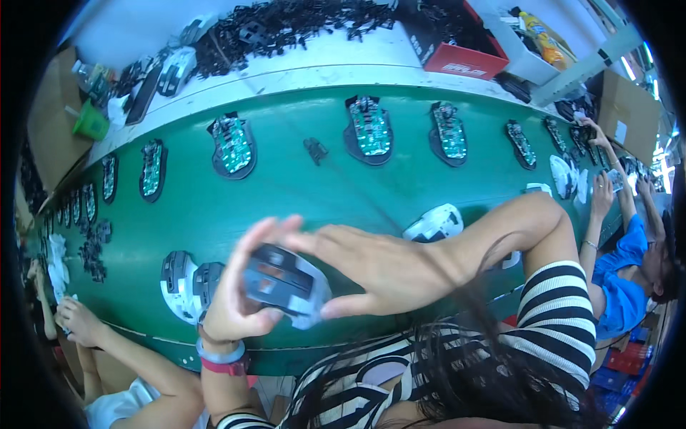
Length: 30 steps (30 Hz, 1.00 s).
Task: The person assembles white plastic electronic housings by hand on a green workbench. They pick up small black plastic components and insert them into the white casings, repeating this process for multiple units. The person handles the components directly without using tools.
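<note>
We see the left hand [232,304] hide one side of the grey housing [275,272] at centre, its upper fingertips blurred; how far the right hand [389,268] reaches behind that housing we cannot tell; its wrist covers the lower edge of a white shell [437,220]; at far left the boards [76,206] shrink too small for us to read; at far right the dark rim cuts off a co-worker [620,279].

White print [464,68], probably lettering, stands on the red box [471,60], too small to read.
</note>
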{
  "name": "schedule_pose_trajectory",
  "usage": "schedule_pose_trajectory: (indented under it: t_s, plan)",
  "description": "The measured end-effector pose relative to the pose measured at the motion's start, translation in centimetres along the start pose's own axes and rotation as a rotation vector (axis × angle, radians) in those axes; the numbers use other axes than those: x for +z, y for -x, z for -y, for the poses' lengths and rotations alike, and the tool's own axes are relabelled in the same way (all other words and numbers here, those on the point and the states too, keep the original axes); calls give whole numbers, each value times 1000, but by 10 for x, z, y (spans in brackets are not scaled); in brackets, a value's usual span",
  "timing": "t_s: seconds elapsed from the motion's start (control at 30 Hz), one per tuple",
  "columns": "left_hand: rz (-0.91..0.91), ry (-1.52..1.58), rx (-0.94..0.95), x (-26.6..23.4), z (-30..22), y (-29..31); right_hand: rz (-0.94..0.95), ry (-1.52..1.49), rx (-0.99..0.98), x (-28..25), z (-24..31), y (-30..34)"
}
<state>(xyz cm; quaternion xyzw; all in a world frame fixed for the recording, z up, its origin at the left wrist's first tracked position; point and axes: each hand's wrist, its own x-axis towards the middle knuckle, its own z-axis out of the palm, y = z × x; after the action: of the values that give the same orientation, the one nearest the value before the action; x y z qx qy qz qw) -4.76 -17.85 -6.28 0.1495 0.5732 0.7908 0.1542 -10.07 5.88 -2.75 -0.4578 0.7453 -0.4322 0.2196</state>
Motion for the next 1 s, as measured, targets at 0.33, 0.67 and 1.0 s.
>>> schedule_pose_trajectory:
  t_s: [0.33, 0.67, 1.0]
  plan:
    - [-578, -1354, -11, 16, -20, 34, -269, 511, 94, -77, -54, 17]
    - [-779, -1514, -31, -39, -13, 87, -604, 1002, 332, -203, -166, -149]
    - [-618, 374, -32, -32, -15, 18, -703, 936, 293, -206, -228, -168]
